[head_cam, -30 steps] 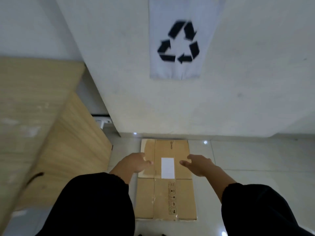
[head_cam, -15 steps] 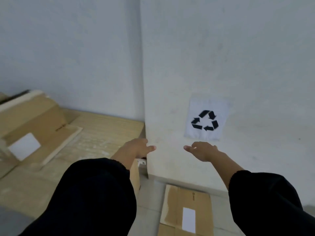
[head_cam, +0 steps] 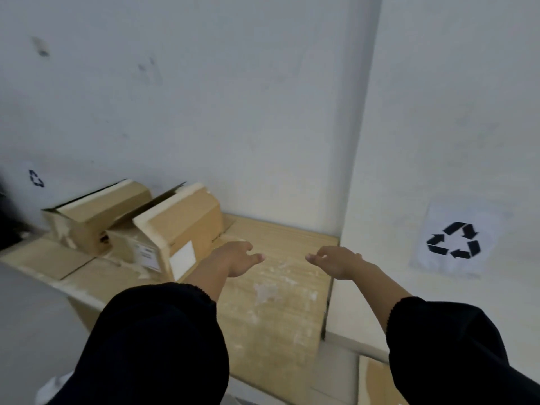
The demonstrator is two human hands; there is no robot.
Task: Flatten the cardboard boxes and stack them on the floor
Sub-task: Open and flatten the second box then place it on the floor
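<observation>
Two brown cardboard boxes stand on a wooden table (head_cam: 280, 287) at the left. The nearer box (head_cam: 187, 229) has a white label on its side and an open flap. The farther box (head_cam: 96, 211) sits behind it, also open. A flattened box (head_cam: 374, 381) lies on the floor at the lower right, only its corner showing. My left hand (head_cam: 236, 257) hovers over the table just right of the nearer box, fingers loosely curled and holding nothing. My right hand (head_cam: 336, 260) hangs in the air a little to the right, also holding nothing.
A white wall corner juts out at the right and carries a paper recycling sign (head_cam: 453, 241). A smaller recycling mark (head_cam: 36, 178) is on the back wall at the left. Flat cardboard pieces (head_cam: 46, 258) lie on the table's left part.
The view has swung up and left from the flattened box on the floor to the table. Both hands have lifted off that box and now hang over the table near the standing boxes.
</observation>
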